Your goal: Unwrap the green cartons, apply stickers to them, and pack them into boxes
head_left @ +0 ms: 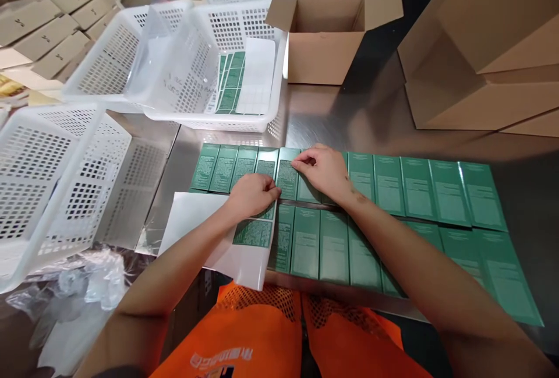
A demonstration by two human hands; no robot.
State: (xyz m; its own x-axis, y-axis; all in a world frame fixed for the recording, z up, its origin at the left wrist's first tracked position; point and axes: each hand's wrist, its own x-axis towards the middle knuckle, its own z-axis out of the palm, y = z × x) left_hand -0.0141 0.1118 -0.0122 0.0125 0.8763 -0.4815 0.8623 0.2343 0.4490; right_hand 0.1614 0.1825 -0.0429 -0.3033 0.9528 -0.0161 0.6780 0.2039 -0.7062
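Note:
Green boxes (334, 244) lie side by side in two long rows on the metal table. My left hand (253, 196) has its fingers curled at the edge of a white sheet of green labels (252, 232), which covers part of the left boxes. Over the back row, my right hand (324, 169) is closed in a pinch, its fingertips at the upper right edge of a dark printed label (287, 175) on one box. Whether anything is between those fingertips cannot be made out. The boxes to the left in that row carry similar dark print.
Behind the rows stands a white perforated basket (205, 117) holding more label sheets (231, 81). An open carton (323, 57) is beside it, with larger cartons (489, 98) at right. Another white basket (65, 191) and crumpled clear plastic (102, 276) are at left.

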